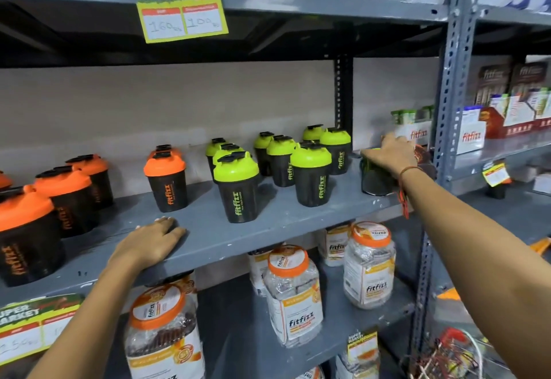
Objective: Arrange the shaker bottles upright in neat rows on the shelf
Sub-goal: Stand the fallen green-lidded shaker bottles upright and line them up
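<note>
Black shaker bottles stand upright on the grey shelf (268,226). Several with orange lids (164,166) fill the left part, and several with green lids (235,167) stand in rows in the middle. My right hand (390,155) lies over the top of one more green-lidded shaker (374,180) at the shelf's right end, gripping it by the lid. That bottle's lid is mostly hidden under my fingers. My left hand (152,241) rests flat on the shelf's front edge, fingers apart, holding nothing.
A steel upright post (447,128) bounds the shelf at the right. White fitfizz boxes (414,132) sit behind my right hand. Clear jars with orange lids (293,295) fill the shelf below. Price tags (179,8) hang from the shelf above.
</note>
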`<state>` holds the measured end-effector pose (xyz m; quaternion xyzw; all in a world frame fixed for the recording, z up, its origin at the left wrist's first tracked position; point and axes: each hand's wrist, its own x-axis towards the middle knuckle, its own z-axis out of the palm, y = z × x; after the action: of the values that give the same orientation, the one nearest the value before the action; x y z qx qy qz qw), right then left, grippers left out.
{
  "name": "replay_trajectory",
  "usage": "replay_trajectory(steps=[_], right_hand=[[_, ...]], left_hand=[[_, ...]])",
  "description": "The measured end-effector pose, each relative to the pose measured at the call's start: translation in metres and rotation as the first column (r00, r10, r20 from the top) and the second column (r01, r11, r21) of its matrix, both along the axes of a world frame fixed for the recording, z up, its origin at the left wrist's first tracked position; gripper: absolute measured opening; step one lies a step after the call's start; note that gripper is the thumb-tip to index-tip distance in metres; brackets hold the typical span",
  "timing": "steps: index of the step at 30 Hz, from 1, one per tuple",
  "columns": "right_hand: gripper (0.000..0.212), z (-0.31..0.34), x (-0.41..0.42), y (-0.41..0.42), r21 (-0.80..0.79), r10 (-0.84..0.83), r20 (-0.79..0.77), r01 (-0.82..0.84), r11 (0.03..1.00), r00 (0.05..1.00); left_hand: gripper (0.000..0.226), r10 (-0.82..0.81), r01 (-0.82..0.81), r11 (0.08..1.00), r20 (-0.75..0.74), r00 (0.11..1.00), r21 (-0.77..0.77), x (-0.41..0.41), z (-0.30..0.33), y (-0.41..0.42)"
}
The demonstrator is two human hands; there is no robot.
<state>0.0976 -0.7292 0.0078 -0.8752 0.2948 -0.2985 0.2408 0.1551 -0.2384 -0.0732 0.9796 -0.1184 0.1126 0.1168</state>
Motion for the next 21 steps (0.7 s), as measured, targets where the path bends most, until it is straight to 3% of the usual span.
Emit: replay_trajectory(steps=[4, 8, 10, 13, 16, 19, 21], right_hand=[[0.088, -0.016, 0.013, -0.005, 0.039, 0.035, -0.119, -0.030, 0.999, 0.992], [0.083, -0.023, 0.023, 0.000, -0.010, 0.096, -0.086, -0.097, 0.995, 0.992], [0.089, -0.021, 0.027, 0.000, 0.063, 0.126, -0.045, -0.123, 0.990, 0.991], [0.103, -0.020, 0.028, -0.004, 0.247, 0.149, -0.107, -0.118, 0.962, 0.983], [0.099, -0.022, 0.026, -0.004, 0.484, 0.259, -0.045, -0.206, 0.850, 0.965], [0.082, -0.020, 0.028, 0.001, 0.496, 0.297, 0.025, -0.269, 0.825, 0.955], [0.084, -0.019, 0.026, 0.007, 0.451, 0.269, 0.082, -0.276, 0.849, 0.960]], left_hand=[[0.047, 0.010, -0.010, 1.000, -0.001, 1.000, -0.009, -0.002, 0.001, 0.000], [0.046, 0.008, -0.008, 1.000, 0.006, 1.000, -0.010, -0.004, 0.001, -0.001], [0.046, 0.010, -0.010, 1.000, 0.011, 1.000, -0.003, -0.005, 0.001, -0.002], [0.045, 0.021, -0.021, 1.000, 0.015, 1.000, -0.003, -0.007, 0.003, -0.002], [0.044, 0.020, -0.020, 1.000, 0.017, 1.000, -0.005, -0.008, 0.003, -0.003], [0.045, 0.022, -0.022, 1.000, 0.020, 1.000, -0.005, -0.008, 0.003, -0.003], [0.045, 0.030, -0.030, 1.000, 0.017, 0.999, 0.005, -0.008, 0.003, -0.003]])
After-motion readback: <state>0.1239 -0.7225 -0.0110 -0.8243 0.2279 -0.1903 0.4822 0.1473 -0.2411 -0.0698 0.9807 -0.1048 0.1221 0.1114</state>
